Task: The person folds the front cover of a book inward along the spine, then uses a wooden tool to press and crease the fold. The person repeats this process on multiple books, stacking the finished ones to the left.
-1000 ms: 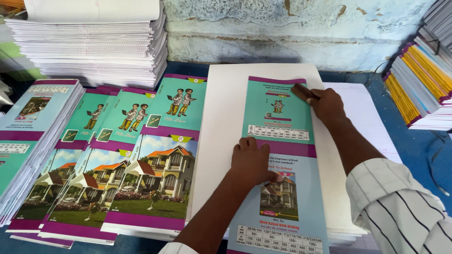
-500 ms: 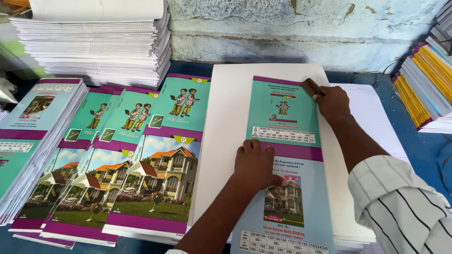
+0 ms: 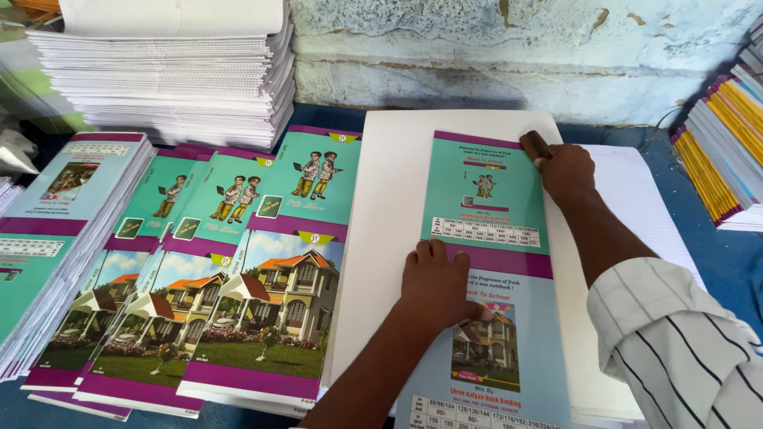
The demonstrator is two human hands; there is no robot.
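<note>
A printed notebook cover (image 3: 486, 238), teal above, purple band across the middle and light blue below, lies flat on a white stack of paper (image 3: 389, 206). My left hand (image 3: 435, 286) presses flat on the cover's left edge at the purple band. My right hand (image 3: 563, 168) is at the cover's top right corner, shut on a small dark brown tool (image 3: 535, 146) that rests against the cover's edge.
Overlapping stacks of the same printed covers (image 3: 238, 270) fan out to the left. Tall piles of white pages (image 3: 171, 71) stand at the back left. Bound books with coloured edges (image 3: 719, 151) are stacked at the right. A worn pale blue wall (image 3: 509, 56) runs behind.
My right hand with the brown tool has slid up the cover's right edge toward its top corner. The left hand has stayed pressed on the cover.
</note>
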